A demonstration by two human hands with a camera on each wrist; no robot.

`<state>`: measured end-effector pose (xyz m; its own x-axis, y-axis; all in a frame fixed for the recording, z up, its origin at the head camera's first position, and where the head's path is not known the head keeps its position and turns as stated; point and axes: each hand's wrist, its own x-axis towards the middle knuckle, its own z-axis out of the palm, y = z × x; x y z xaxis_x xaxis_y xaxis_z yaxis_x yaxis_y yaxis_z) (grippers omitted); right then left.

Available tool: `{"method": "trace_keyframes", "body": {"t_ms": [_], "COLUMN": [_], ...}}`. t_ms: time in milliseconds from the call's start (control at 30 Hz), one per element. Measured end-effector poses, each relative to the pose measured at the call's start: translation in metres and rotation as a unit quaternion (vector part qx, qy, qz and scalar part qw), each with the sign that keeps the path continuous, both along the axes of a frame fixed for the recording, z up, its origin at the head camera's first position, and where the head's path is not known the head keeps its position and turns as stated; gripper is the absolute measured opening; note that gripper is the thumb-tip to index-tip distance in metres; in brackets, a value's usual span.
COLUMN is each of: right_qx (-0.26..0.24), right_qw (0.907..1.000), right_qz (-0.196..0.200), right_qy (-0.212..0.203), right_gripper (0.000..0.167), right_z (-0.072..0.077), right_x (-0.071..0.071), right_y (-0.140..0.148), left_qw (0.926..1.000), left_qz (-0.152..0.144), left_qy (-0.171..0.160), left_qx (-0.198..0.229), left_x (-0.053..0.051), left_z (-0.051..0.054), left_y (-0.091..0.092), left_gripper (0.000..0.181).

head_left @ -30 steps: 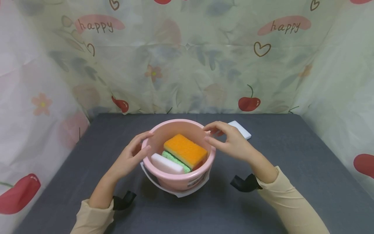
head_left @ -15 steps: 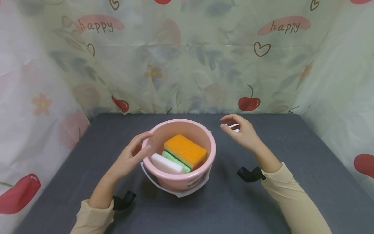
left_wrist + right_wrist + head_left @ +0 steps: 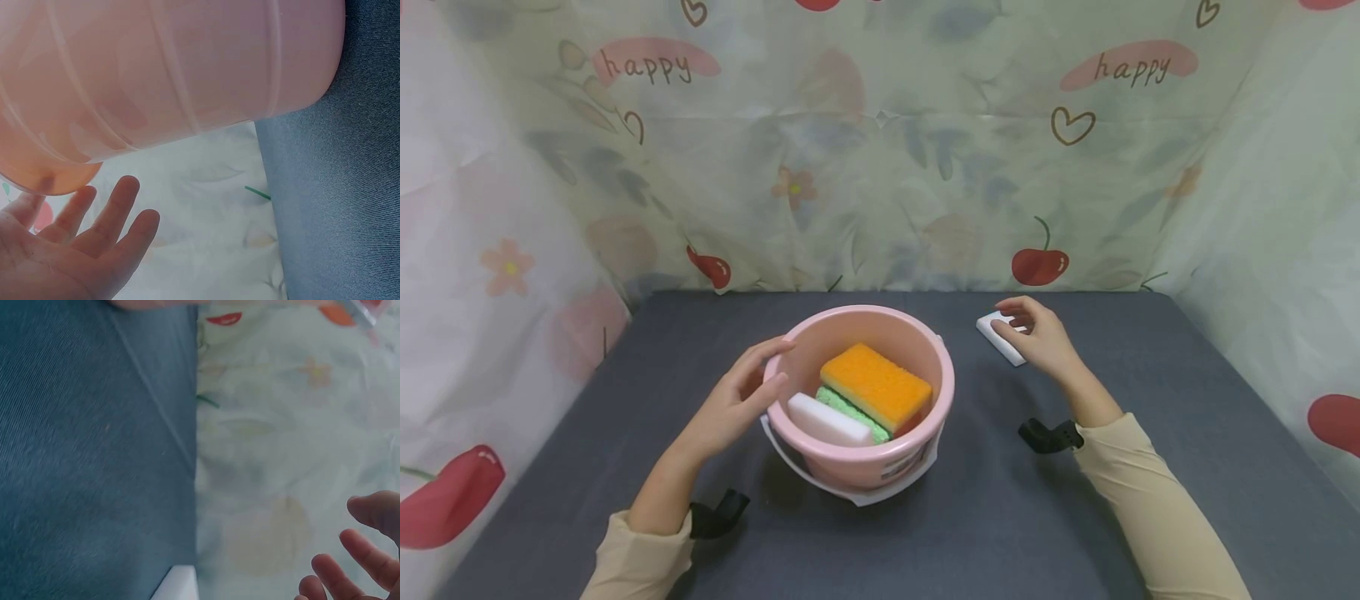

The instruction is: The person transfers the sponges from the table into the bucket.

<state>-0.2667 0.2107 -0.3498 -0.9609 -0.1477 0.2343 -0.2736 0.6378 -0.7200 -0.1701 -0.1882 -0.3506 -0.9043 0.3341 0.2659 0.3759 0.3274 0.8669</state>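
Observation:
My left hand [image 3: 737,400] rests lightly at the left rim of a pink bucket [image 3: 946,367], fingertips reaching over the edge. Its fingers [image 3: 119,200] are spread and mostly straight beside the bucket wall [image 3: 206,62] in the left wrist view. Inside the bucket lie an orange sponge [image 3: 876,385], a green sponge [image 3: 850,408] and a white block-shaped sponge [image 3: 827,419]. My right hand [image 3: 1045,337] hovers over another white block [image 3: 998,337] on the table, fingers loosely bent and apart from it. A corner of that white block [image 3: 178,586] shows in the right wrist view.
The bucket stands on a dark grey cloth-covered table [image 3: 880,550], its white handle [image 3: 865,500] hanging down in front. Patterned fabric [image 3: 880,208] encloses the back and both sides. Something red, mostly hidden, lies under the orange sponge.
My right hand has moved from the bucket's right rim rightward to above the white block, which looks slightly shifted to the left. The left hand and the bucket have stayed put.

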Motion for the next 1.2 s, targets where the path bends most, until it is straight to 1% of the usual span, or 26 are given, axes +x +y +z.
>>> {"method": "trace_keyframes", "body": {"t_ms": [233, 467, 633, 833, 1000, 1200], "right_qx": [0.003, 0.008, 0.01, 0.01, 0.015, 0.048], "right_qw": [0.999, 0.996, 0.9926, 0.9859, 0.9831, 0.9796], "right_qz": [-0.029, -0.052, -0.073, -0.1, -0.114, -0.134], "right_qy": [-0.035, -0.072, -0.096, -0.134, -0.143, -0.142], "right_gripper": [0.045, 0.053, 0.057, 0.066, 0.069, 0.068], "right_z": [-0.014, -0.025, -0.034, -0.043, -0.047, -0.049], "right_x": [-0.012, -0.017, -0.021, -0.029, -0.034, -0.036], "right_y": [0.013, 0.026, 0.032, 0.034, 0.034, 0.033], "left_qw": [1.0, 1.0, 1.0, 1.0, 1.0, 1.0], "left_qz": [0.002, 0.002, 0.003, 0.006, 0.007, 0.007], "left_qy": [0.0, -0.003, -0.004, -0.006, 0.0, -0.003], "left_qx": [0.0, -0.001, -0.002, -0.001, -0.003, -0.004], "left_x": [-0.001, -0.001, -0.001, -0.001, -0.002, -0.001], "left_z": [-0.001, -0.002, -0.002, -0.002, -0.003, -0.002], "left_y": [0.0, 0.0, 0.0, 0.0, -0.001, 0.0], "left_gripper": [0.045, 0.045, 0.045, 0.045, 0.045, 0.045]}}
